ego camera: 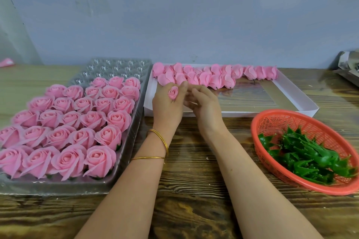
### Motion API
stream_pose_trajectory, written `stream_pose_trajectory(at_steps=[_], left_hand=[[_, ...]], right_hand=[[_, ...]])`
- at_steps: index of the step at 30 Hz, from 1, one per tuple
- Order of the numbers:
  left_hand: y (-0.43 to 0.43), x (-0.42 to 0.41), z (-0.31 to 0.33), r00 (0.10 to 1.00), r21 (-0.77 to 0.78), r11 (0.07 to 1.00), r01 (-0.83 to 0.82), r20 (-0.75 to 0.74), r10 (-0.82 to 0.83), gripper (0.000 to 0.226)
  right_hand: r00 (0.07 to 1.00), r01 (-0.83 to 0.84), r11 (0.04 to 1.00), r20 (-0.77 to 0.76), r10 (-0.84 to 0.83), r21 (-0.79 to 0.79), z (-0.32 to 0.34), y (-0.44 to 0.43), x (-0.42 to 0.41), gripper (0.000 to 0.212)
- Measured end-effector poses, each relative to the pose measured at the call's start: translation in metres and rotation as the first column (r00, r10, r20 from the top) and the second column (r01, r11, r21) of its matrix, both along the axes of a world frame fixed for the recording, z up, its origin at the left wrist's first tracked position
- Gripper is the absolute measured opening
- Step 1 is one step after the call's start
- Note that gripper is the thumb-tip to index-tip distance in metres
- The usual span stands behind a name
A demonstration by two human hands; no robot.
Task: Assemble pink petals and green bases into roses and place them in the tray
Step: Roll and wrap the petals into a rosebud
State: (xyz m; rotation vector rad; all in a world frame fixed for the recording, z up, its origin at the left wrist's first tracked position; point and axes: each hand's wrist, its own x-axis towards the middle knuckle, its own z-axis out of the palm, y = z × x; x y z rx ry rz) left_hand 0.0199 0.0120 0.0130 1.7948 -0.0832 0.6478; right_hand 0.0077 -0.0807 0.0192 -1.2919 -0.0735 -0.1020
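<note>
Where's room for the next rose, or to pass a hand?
Free: empty far cells of the tray, behind the roses; floor of the box nearer than the petals; table strip between tray and basket. Crowded: tray's near rows, box's far edge and near-left corner, where the left grip holds a pink bud beside the right grip.

Wooden table (194,190), tray (124,153), box (291,91), basket (258,153)
</note>
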Motion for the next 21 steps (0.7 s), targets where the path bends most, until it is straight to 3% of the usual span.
stream_pose_trajectory(at_steps=[6,9,13,21], left_hand=[[-0.0001,-0.0004,0.0026,0.999,-0.087,0.996,0.022,0.033,-0.019,0.045],[-0.0011,0.0006,0.0023,0.995,-0.221,0.971,0.089,-0.015,-0.094,0.042],[-0.0051,-0.0017,0.001,0.973,-0.347,0.922,0.17,-0.087,-0.212,0.04],[0.0002,-0.0032,0.0051,0.943,-0.409,0.875,0.258,-0.093,-0.321,0.022]], right_hand=[[0.992,0.027,0.962,0.127,0.008,-0.273,0.0003,0.0023,-0.0073,0.031],[0.984,-0.013,0.944,0.162,0.071,-0.331,0.0011,0.0025,-0.0096,0.033],[0.98,-0.023,0.93,0.175,0.093,-0.366,0.0,0.0041,-0.009,0.031],[0.981,-0.084,0.949,0.14,0.132,-0.303,-0.0012,-0.0001,-0.0072,0.031]])
